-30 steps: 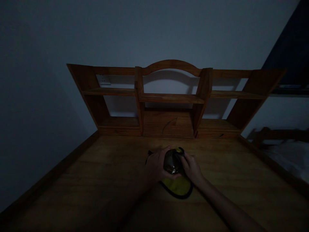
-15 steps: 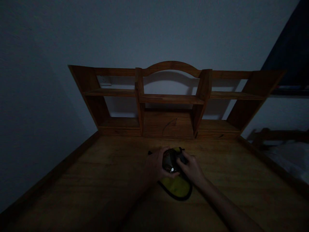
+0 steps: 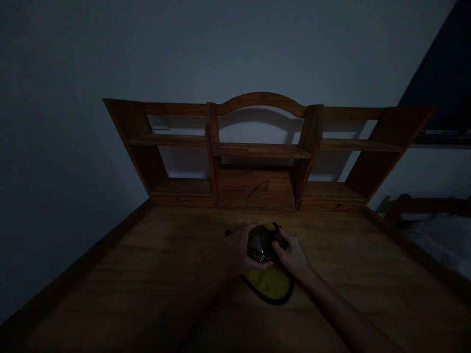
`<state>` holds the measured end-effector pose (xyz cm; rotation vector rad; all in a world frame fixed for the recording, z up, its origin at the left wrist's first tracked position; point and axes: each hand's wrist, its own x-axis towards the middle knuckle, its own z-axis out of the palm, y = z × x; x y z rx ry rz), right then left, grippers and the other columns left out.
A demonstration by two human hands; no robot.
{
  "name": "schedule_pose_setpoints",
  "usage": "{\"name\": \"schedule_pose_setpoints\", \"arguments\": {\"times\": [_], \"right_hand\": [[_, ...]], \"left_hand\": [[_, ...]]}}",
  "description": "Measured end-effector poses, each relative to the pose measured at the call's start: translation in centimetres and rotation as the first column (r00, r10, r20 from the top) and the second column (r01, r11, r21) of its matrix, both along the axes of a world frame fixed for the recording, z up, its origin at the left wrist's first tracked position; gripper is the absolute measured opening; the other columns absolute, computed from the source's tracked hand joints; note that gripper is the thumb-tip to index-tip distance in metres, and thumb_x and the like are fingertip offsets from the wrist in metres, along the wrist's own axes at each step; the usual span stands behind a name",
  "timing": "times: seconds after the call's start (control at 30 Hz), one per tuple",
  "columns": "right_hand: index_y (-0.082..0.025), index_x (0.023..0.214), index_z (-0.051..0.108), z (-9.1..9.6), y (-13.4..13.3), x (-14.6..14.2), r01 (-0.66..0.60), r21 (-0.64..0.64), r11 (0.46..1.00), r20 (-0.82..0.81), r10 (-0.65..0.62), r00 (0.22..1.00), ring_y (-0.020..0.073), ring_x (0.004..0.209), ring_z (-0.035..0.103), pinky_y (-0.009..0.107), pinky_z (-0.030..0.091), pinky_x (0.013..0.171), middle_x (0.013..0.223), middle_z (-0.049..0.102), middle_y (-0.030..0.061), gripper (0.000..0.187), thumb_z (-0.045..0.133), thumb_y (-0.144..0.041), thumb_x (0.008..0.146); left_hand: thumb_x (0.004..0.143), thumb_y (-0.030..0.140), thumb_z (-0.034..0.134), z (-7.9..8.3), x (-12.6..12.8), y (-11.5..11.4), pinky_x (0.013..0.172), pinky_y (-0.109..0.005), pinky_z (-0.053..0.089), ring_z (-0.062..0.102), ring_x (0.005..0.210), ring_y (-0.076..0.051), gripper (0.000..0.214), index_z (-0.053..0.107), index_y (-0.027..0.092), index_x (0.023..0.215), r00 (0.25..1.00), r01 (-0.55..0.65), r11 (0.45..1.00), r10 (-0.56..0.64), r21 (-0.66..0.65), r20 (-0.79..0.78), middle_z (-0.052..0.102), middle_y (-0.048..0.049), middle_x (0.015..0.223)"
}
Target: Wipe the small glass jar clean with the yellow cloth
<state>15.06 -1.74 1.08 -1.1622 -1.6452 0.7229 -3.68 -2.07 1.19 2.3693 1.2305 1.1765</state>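
Note:
My left hand (image 3: 237,250) is curled round a dark, glossy, rounded thing (image 3: 258,245) with bright reflections on it; in this dim light I cannot make out its kind. At its right side, the thumb and fingers of my right hand (image 3: 292,251) are closed on a small dark piece (image 3: 280,239). Whether that piece is part of the glossy thing or separate, I cannot tell. Beneath both hands lies a yellow-green fabric piece with black edging (image 3: 271,284), its upper part mostly covered.
The wooden desk (image 3: 165,274) has raised side edges. A wooden shelf unit (image 3: 261,151) stands along its back, against the pale wall (image 3: 235,49). A wall socket (image 3: 160,122) shows through the left opening. Right of the desk are a wooden frame (image 3: 423,203) and pale fabric (image 3: 441,240).
My right hand has shifted slightly to the right along the glossy thing, and the reflection on it has shrunk. My left hand stays in place.

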Motion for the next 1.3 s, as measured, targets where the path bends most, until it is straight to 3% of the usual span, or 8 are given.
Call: {"name": "schedule_pose_setpoints", "arguments": {"times": [0.1,0.17,0.27,0.4,0.47,0.63,1.03,1.3], "right_hand": [[-0.018,0.086,0.067,-0.2,0.7,-0.2,-0.076,-0.209,0.975,-0.344,0.0,0.939,0.0179,0.072,0.062,0.026,0.047,0.064,0.079,0.069,0.0005,0.02,0.058,-0.02,0.069],[-0.018,0.078,0.066,-0.3,0.9,-0.4,-0.165,-0.366,0.916,-0.52,-0.054,0.852,0.0167,0.065,0.062,0.025,0.047,0.06,0.071,0.069,-0.0004,0.014,0.06,-0.019,0.066],[-0.018,0.077,0.067,0.1,0.8,-0.4,-0.353,-0.517,0.779,-0.65,-0.089,0.755,0.0179,0.065,0.064,0.027,0.05,0.062,0.071,0.071,0.0022,0.013,0.059,-0.022,0.067],[-0.017,0.087,0.069,0.8,0.3,-0.3,-0.547,-0.539,0.641,-0.737,-0.044,0.675,0.0208,0.075,0.068,0.033,0.053,0.075,0.081,0.074,0.0054,0.023,0.052,-0.025,0.074],[-0.017,0.086,0.069,0.7,0.2,-0.4,-0.549,-0.524,0.651,-0.732,-0.014,0.681,0.0214,0.078,0.069,0.033,0.053,0.077,0.083,0.074,0.0054,0.021,0.053,-0.025,0.075],[-0.018,0.089,0.07,-0.1,0.3,-0.9,-0.463,-0.423,0.779,-0.724,0.017,0.689,0.0216,0.085,0.068,0.031,0.052,0.078,0.091,0.074,0.0047,0.019,0.067,-0.021,0.07],[-0.018,0.094,0.07,-0.1,0.3,-1.6,-0.452,-0.412,0.791,-0.722,0.019,0.691,0.0193,0.087,0.068,0.03,0.05,0.08,0.095,0.073,0.0062,0.035,0.063,-0.049,0.081],[-0.017,0.091,0.069,0.2,0.4,-1.1,-0.491,-0.411,0.768,-0.768,-0.001,0.641,0.0205,0.087,0.069,0.031,0.051,0.081,0.093,0.074,0.0055,0.027,0.071,-0.041,0.076]], "left_hand": [[0.053,0.061,0.078,0.3,-0.1,0.0,0.097,-0.048,0.049,0.058,0.114,-0.031,0.091,0.041,0.023,0.127,1.0,-0.009,1.0,0.009,-0.016,0.015,0.059,-0.0106,0.126],[0.053,0.059,0.078,0.3,-0.1,0.0,0.096,-0.048,0.049,0.059,0.112,-0.032,0.089,0.042,0.024,0.127,1.0,-0.016,0.999,0.017,-0.031,0.021,0.06,-0.0101,0.123],[0.054,0.055,0.079,0.0,-0.2,0.1,0.095,-0.049,0.05,0.059,0.111,-0.034,0.088,0.041,0.024,0.127,0.999,-0.038,0.999,0.038,-0.028,0.021,0.06,-0.0104,0.122],[0.052,0.056,0.078,-0.4,-0.3,0.2,0.092,-0.049,0.051,0.06,0.108,-0.035,0.091,0.039,0.024,0.128,0.998,-0.067,0.997,0.067,0.039,0.018,0.06,-0.0106,0.122],[0.053,0.057,0.077,-0.4,-0.3,0.2,0.089,-0.048,0.052,0.06,0.106,-0.035,0.09,0.04,0.023,0.128,0.997,-0.072,0.996,0.071,0.052,0.01,0.06,-0.0105,0.121],[0.054,0.055,0.078,-0.5,-0.3,0.1,0.089,-0.048,0.052,0.06,0.108,-0.035,0.091,0.038,0.022,0.129,0.999,-0.053,0.996,0.053,0.077,-0.002,0.059,-0.0117,0.122],[0.051,0.055,0.08,-0.1,-0.3,0.1,0.09,-0.05,0.052,0.06,0.107,-0.033,0.092,0.039,0.023,0.126,0.993,-0.093,0.994,0.088,0.052,0.08,0.06,-0.0115,0.119],[0.053,0.049,0.082,-0.9,-0.4,1.1,0.097,-0.049,0.047,0.055,0.113,-0.031,0.089,0.039,0.025,0.127,0.969,-0.029,1.0,0.027,0.006,0.247,0.053,-0.0095,0.123]]}}
